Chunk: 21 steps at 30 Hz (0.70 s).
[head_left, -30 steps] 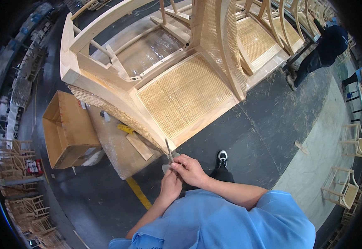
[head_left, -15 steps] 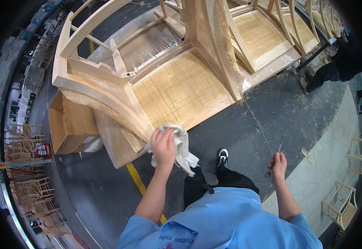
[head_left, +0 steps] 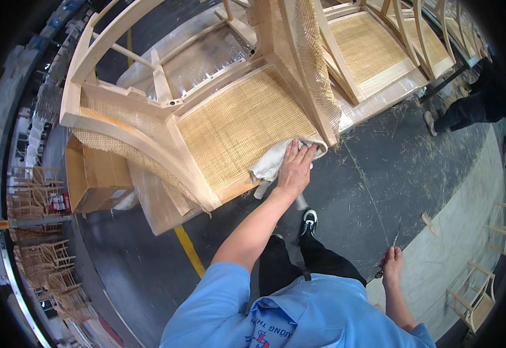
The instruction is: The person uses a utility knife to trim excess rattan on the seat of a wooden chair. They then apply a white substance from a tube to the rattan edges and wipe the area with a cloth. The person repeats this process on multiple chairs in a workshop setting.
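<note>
A cardboard box [head_left: 93,174] sat left of the wooden chair [head_left: 206,116] lying on its plastic-wrapped worktop [head_left: 380,95]. The left hand [head_left: 295,165] lay flat, fingers spread, pressing a white cloth [head_left: 270,165] onto the cane seat's [head_left: 247,124] front edge; wiping seemed underway, with more passes along that rim likely next. Well right of the chair, the right hand [head_left: 391,261] was closed around a thin tool [head_left: 393,239] over open floor [head_left: 380,174].

Pale unfinished wooden chair frame [head_left: 148,130], matt; woven cane seat [head_left: 244,124], coarse, straw-coloured; soft off-white cloth [head_left: 270,165], crumpled; clear glossy plastic sheeting [head_left: 206,55]; brown cardboard box [head_left: 93,177], dull; dark floor [head_left: 380,162], rough
</note>
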### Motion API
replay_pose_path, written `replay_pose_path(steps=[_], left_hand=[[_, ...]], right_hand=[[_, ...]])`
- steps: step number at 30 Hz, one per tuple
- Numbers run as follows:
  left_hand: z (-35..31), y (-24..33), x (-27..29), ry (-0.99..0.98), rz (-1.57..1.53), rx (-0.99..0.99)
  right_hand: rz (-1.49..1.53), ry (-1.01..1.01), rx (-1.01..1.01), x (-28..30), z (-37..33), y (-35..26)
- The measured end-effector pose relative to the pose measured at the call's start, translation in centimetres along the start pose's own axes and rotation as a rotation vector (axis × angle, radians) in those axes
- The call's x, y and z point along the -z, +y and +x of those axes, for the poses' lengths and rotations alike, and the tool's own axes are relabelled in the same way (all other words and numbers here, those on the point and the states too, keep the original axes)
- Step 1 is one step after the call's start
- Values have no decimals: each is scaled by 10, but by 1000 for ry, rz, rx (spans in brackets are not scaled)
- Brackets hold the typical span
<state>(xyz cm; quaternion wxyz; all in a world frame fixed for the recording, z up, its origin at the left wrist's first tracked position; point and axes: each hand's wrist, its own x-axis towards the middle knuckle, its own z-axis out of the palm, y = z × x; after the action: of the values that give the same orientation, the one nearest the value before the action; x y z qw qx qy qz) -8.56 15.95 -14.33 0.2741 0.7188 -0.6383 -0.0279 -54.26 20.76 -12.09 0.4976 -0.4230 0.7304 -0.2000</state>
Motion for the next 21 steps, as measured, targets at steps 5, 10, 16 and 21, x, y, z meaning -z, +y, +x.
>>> replay_pose_path(steps=[5,10,16,21], left_hand=[[-58,-34,37,-42,115,65],[-133,-50,85,1,255,293],[-57,-17,28,-79,82,162],[-27,-11,18,-30,-83,14]], right_hand=[[-14,-29,39,3,10,-6],[61,51,-29,32,-1,25],[-28,61,-2,25,-7,22],[-68,-107,139,3,18,-14]])
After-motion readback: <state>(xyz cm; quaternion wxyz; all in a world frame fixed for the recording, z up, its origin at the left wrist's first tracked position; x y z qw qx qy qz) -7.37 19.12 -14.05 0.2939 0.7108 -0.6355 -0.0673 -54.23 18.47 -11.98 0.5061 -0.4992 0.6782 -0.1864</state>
